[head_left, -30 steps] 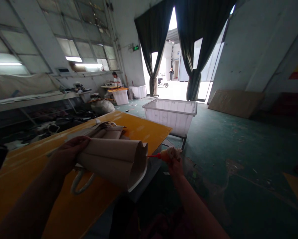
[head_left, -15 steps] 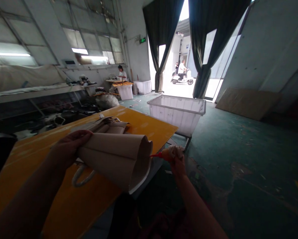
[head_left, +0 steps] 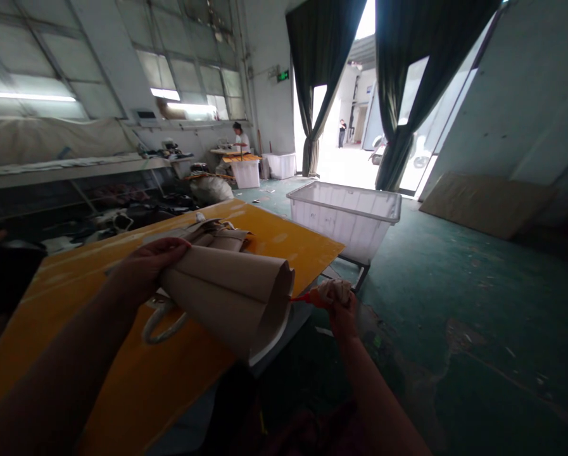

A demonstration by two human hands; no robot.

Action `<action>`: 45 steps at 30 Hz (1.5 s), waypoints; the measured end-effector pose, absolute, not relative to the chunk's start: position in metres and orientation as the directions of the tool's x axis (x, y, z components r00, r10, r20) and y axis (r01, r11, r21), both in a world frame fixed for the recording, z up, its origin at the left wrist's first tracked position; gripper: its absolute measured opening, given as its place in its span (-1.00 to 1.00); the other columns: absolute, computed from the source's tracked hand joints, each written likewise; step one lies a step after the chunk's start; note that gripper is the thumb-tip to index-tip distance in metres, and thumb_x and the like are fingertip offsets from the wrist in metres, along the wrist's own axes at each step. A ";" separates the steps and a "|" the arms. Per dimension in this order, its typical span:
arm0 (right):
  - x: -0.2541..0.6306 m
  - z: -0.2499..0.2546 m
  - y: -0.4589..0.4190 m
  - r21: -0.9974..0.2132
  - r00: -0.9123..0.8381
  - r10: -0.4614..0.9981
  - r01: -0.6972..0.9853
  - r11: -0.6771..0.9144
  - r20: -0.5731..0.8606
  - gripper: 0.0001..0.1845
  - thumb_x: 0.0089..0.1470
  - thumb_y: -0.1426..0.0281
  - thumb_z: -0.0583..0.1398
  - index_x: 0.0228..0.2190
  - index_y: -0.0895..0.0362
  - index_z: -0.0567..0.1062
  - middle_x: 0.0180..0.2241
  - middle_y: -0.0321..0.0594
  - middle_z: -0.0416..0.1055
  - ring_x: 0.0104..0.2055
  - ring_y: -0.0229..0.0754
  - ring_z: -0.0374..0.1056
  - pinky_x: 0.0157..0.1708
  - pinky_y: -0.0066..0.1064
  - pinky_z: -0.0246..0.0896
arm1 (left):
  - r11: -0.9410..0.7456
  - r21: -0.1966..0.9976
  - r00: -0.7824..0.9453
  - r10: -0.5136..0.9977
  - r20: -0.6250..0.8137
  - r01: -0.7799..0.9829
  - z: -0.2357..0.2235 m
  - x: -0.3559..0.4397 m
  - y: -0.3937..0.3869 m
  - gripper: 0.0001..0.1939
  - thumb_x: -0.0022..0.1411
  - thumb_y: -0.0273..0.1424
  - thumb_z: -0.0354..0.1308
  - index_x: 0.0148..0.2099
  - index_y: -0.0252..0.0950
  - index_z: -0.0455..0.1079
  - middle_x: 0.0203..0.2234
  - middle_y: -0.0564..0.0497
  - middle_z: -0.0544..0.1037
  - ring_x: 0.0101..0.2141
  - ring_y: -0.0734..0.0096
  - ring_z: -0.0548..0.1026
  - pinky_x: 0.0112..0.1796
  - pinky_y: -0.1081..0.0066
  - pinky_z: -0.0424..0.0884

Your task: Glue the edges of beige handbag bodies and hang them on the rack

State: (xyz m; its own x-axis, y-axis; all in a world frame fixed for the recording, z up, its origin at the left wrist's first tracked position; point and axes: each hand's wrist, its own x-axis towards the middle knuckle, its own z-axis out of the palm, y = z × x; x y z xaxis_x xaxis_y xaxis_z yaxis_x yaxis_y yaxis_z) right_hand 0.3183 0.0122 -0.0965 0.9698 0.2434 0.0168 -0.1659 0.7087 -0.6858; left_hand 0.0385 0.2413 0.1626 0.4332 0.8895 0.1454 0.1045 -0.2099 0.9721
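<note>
My left hand [head_left: 153, 266] pinches the far left end of a beige bag panel [head_left: 227, 285], curved into an open tube with a seam along its side. The tube's wide mouth faces right. In my right hand [head_left: 343, 310] is a glue bottle [head_left: 318, 295] with a red pointed nozzle and a pale wrapping round its body. The nozzle tip is at the tube's rim; whether it touches I cannot tell. Below the panel, a pale looped handle [head_left: 164, 326] lies on the yellow table [head_left: 136, 386]. More beige bag pieces [head_left: 221, 240] lie behind it.
Beyond the table's right corner stands a large white bin [head_left: 340, 218] on a dark frame. A person [head_left: 240, 138] sits at a machine at the back. Dark curtains [head_left: 312, 95] frame a bright doorway. A board [head_left: 483, 199] leans at the right wall.
The view has shifted slightly left, so most things sit further right. My hands keep nearly the same grip, the nozzle still at the rim. Outside, the scooter has moved right, partly behind the curtain.
</note>
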 end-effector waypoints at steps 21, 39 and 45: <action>0.319 -0.131 0.006 -0.720 0.969 0.237 -0.211 0.662 -0.066 -0.38 -0.36 0.36 0.47 -0.19 0.00 0.41 -0.22 -0.39 0.49 -0.23 -0.18 0.47 -0.29 -0.32 0.48 | -0.007 1.000 0.395 0.919 -0.004 0.025 0.159 0.030 0.241 -0.49 -0.54 -0.25 0.60 -0.46 -0.29 0.52 -0.58 0.08 0.47 -0.55 0.51 0.31 -0.61 0.55 0.21; 0.280 -0.143 -0.019 -0.742 0.943 0.304 -0.297 0.601 -0.132 -0.34 -0.36 0.35 0.46 -0.12 -0.07 0.47 -0.23 -0.42 0.52 -0.21 -0.14 0.48 -0.26 -0.30 0.47 | 0.002 1.000 0.370 0.929 -0.002 0.000 0.141 0.014 0.233 -0.44 -0.62 -0.19 0.61 -0.47 -0.27 0.54 -0.57 0.09 0.48 -0.54 0.54 0.30 -0.59 0.56 0.17; 0.271 -0.141 -0.023 -0.748 0.947 0.285 -0.298 0.593 -0.151 -0.39 -0.37 0.33 0.46 -0.17 -0.04 0.49 -0.22 -0.38 0.52 -0.24 -0.14 0.48 -0.29 -0.30 0.47 | 0.035 0.999 0.347 0.938 -0.027 -0.019 0.137 0.007 0.226 -0.38 -0.70 -0.19 0.62 -0.47 -0.29 0.52 -0.58 0.11 0.48 -0.53 0.54 0.31 -0.57 0.56 0.21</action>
State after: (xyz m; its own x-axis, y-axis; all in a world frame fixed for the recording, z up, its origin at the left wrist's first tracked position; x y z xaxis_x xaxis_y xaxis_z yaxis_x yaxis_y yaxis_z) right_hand 0.2705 -0.0234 -0.1410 0.9466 0.2849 -0.1511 -0.2979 0.5932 -0.7479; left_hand 0.0070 0.2261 0.1365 0.3467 0.9376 -0.0266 -0.0185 0.0352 0.9992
